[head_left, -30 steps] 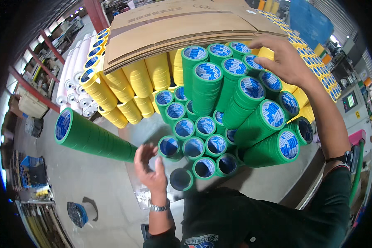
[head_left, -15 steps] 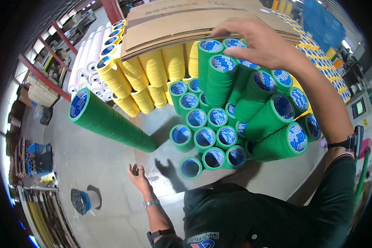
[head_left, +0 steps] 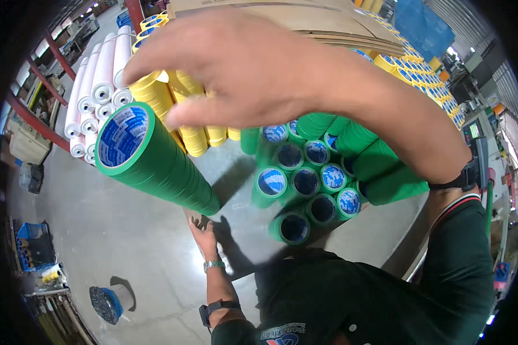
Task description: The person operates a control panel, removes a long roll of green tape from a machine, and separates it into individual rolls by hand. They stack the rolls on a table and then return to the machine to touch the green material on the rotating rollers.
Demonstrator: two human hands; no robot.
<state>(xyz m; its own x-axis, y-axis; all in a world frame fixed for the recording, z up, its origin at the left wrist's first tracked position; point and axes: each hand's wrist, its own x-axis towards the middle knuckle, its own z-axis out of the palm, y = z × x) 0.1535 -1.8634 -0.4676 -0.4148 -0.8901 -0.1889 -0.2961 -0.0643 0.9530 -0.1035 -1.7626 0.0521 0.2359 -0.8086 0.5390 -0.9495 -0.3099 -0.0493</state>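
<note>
My right hand [head_left: 270, 75] is raised close to the camera, fingers stretched to the left, holding nothing; it hides much of the stacks behind it. Below it stands a cluster of green tape-roll stacks [head_left: 305, 184] with blue-labelled cores. A separate tall green stack [head_left: 155, 161] leans out to the left. My left hand [head_left: 204, 234] is low, fingers spread, palm down at the foot of that tall stack, on the edge of the grey sheet [head_left: 236, 172] under the stacks.
Yellow roll stacks [head_left: 195, 135] and white rolls [head_left: 95, 86] stand behind, with cardboard sheets [head_left: 316, 20] on top. A blue and black spool [head_left: 106, 303] lies on the concrete floor at lower left. Red rack beams [head_left: 43, 118] and a blue crate [head_left: 31, 241] line the left.
My right hand left the top of the green stacks and swung left, toward the camera. My left hand dropped from the cluster to the foot of the lone green stack.
</note>
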